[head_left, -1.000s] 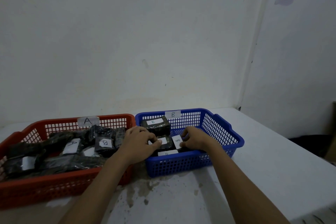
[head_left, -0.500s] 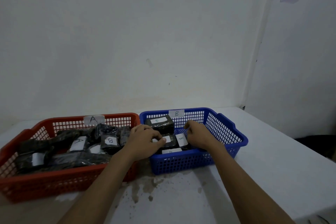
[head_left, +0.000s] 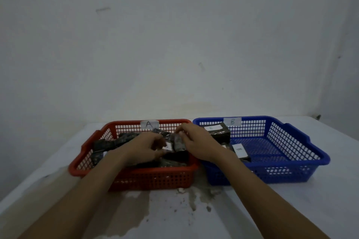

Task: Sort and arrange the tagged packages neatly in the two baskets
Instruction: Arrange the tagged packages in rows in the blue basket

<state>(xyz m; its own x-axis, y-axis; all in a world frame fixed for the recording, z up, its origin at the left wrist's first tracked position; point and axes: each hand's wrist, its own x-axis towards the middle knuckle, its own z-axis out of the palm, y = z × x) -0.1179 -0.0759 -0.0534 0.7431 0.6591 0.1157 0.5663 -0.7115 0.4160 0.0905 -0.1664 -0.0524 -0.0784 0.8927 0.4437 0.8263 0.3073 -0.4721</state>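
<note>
Both hands have left the blue basket (head_left: 291, 165) and are now over the red basket (head_left: 136, 170) marked A. Left hand (head_left: 145, 148) and right hand (head_left: 196, 141) each pinch one black wrapped package (head_left: 177, 141) with curled fingers, at the pile's right end. Its white tag is unreadable. Probably a stray being pulled for the blue side, where B packages (head_left: 240, 150) sit at left.

Hands (head_left: 144, 148) (head_left: 196, 144) now over red basket (head_left: 155, 179)
</note>
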